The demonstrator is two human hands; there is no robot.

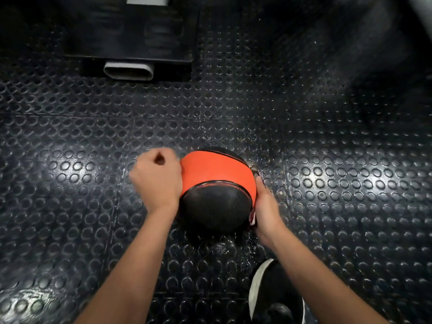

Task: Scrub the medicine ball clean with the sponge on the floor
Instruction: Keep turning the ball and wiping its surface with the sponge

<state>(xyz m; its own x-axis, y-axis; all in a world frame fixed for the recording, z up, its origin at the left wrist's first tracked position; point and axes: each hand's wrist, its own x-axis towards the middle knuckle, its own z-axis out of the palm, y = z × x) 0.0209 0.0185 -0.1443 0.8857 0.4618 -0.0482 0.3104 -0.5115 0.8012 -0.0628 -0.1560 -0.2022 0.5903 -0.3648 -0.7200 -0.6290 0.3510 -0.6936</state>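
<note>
A view from the head looks down at a dark rubber floor (327, 136) covered in raised round studs. One ball (217, 188), orange with black panels, rests on the floor in the middle of the view.

The left hand (156, 181) presses against the ball's left side. Its fingers are curled into a loose fist and hold nothing that can be seen. The right hand (265, 206) is against the ball's right side, fingers closed around something thin with a pale and red edge (252, 219), pinned between palm and ball. This is probably the sponge, though too little of it shows to be sure.

Small wet specks glint on the floor just beyond the ball and just in front of it, so the scrubbing step seems to be under way, with the right side being worked. The next move likely calls for the left hand to steady or roll the ball so that an unscrubbed panel faces the right hand.

Count: one ball, two bare hands, one part-hidden sponge. One dark shoe (275, 293) with a pale sole edge sits nearer the viewer than the ball, to its right. One dark machine base (131, 38) with a grey tube end (129, 71) lies well beyond the ball, to its left.
</note>
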